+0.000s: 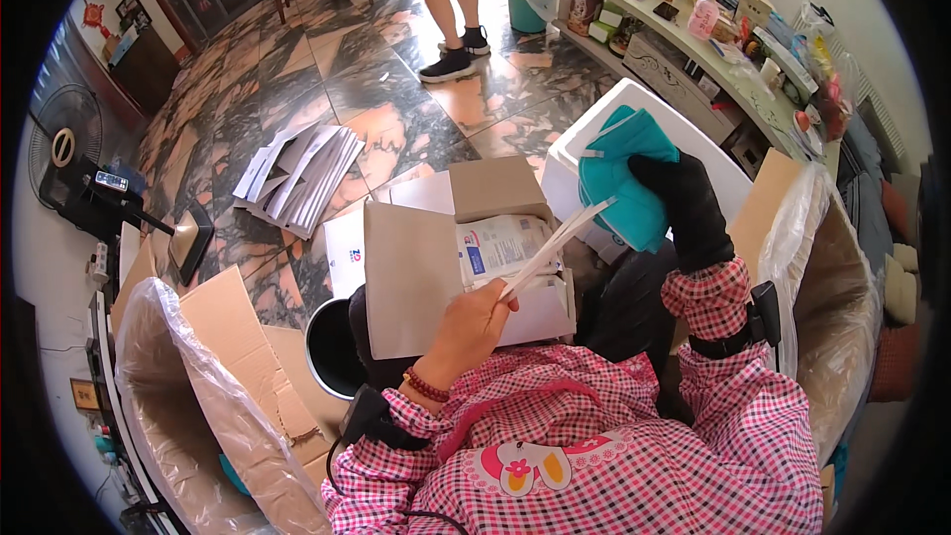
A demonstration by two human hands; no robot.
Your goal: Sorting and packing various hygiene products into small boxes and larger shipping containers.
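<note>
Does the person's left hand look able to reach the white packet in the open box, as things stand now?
Probably yes: the box is open and the left hand is near the white packet. However, it pinches the white straps, which would likely need releasing first.

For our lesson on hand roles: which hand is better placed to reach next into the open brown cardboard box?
Probably the left hand: bare, it appears over the box, holding only thin white straps. The black-gloved right hand grips folded teal masks farther right.
</note>
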